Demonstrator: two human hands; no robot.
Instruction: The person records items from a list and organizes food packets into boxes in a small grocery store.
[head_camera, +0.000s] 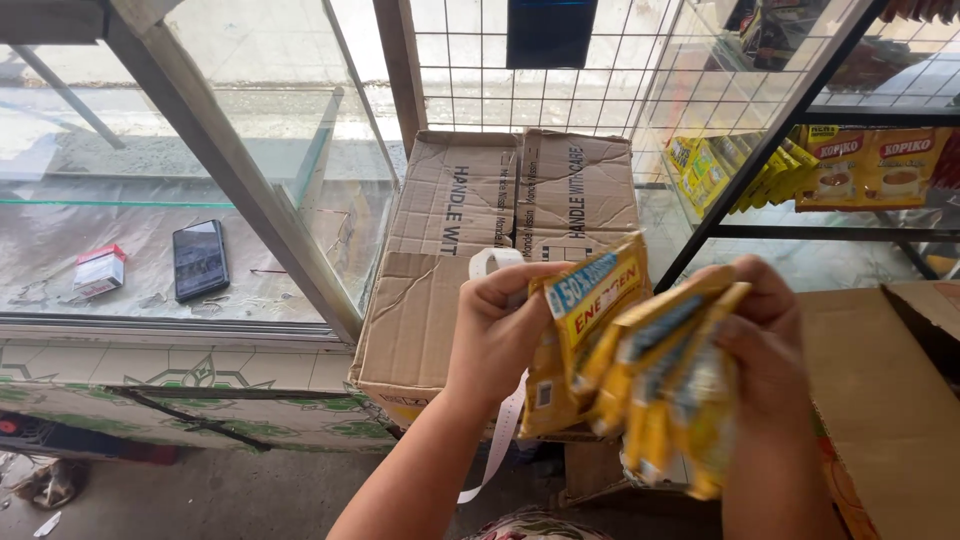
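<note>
**Hands grip a strip of yellow sachets over a worn carton**

Left hand (497, 335), at lower centre of the frame, is closed on the upper end of a chain of yellow sachets (620, 360), thumb across the front of the topmost packet. The right hand (768, 345), just right of it, is closed on the same chain from the other side, its fingers curled over the blurred packets that fan downward between the two hands. A narrow white paper strip (503, 430) loops behind the left hand and trails down past the wrist toward the bottom edge.

Just behind the hands stands a creased brown cardboard box (440, 270), its top flaps shut and one corner torn. A second, open cardboard box (880, 390) fills the lower right corner.

On the left a glass display counter (250, 200) with a metal frame runs across the frame; inside it, on the shelf at middle left, lie a dark phone (200, 260) and, just left of it and apart, a small red and white box (99, 270). Tiled panelling shows beneath the counter.

At upper right a dark metal rack (760, 160) holds rows of hanging yellow packets (720, 170) and, further right, orange-yellow ones (880, 165). A white wire grid (540, 95) spans the top centre behind the carton.
</note>
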